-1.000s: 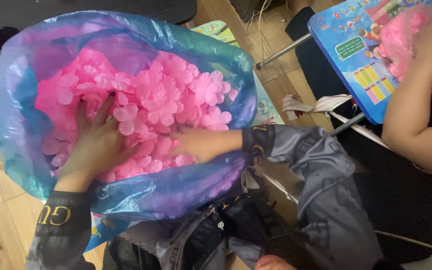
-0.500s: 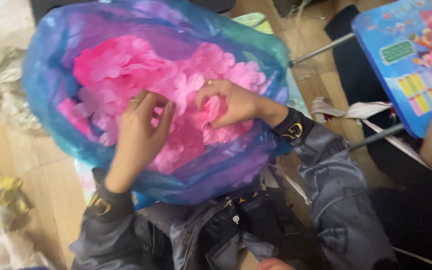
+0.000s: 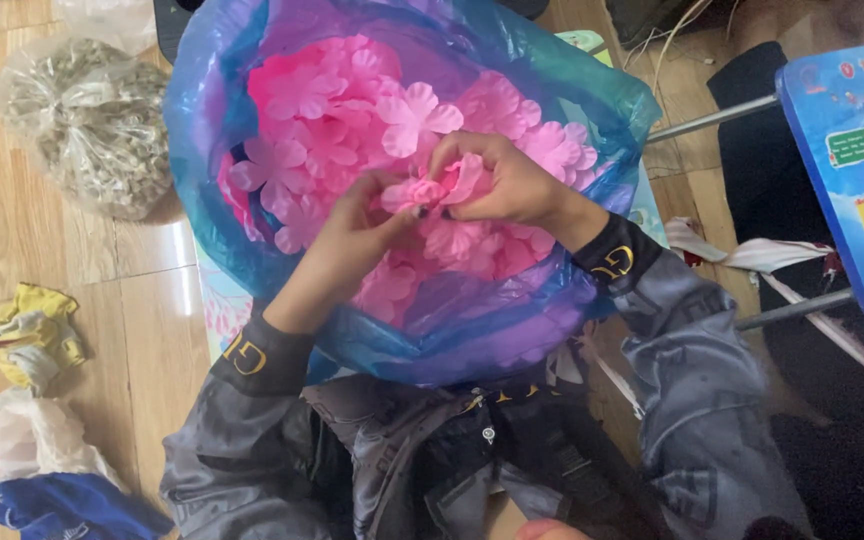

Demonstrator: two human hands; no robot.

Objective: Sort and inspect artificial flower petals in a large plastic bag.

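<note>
Here both hands meet over the open mouth of a blue plastic bag (image 3: 202, 200) filled with pink fabric flower petals (image 3: 332, 110). Between them is a small pink flower piece (image 3: 430, 190), lying roughly level with its long axis running left to right, from one hand to the other; its paler edge curls upward near the right fingers. The left hand (image 3: 352, 235) comes up from the lower left, wrist bent, fingers closed to a pinch on the left end of the piece. The right hand (image 3: 507, 185) reaches in from the right, knuckles up, fingers curled down and closed on the right end, so the piece sits at the fingertips of both hands, not in either palm. It hangs just above the heap of loose petals in the bag. Both forearms wear grey sleeves (image 3: 692, 390) with dark cuffs. On the wooden floor (image 3: 12, 250) to the left lie a clear bag of pale bits (image 3: 87, 125) and a yellow cloth (image 3: 32, 335). A blue board (image 3: 852, 150) stands at the right.
</note>
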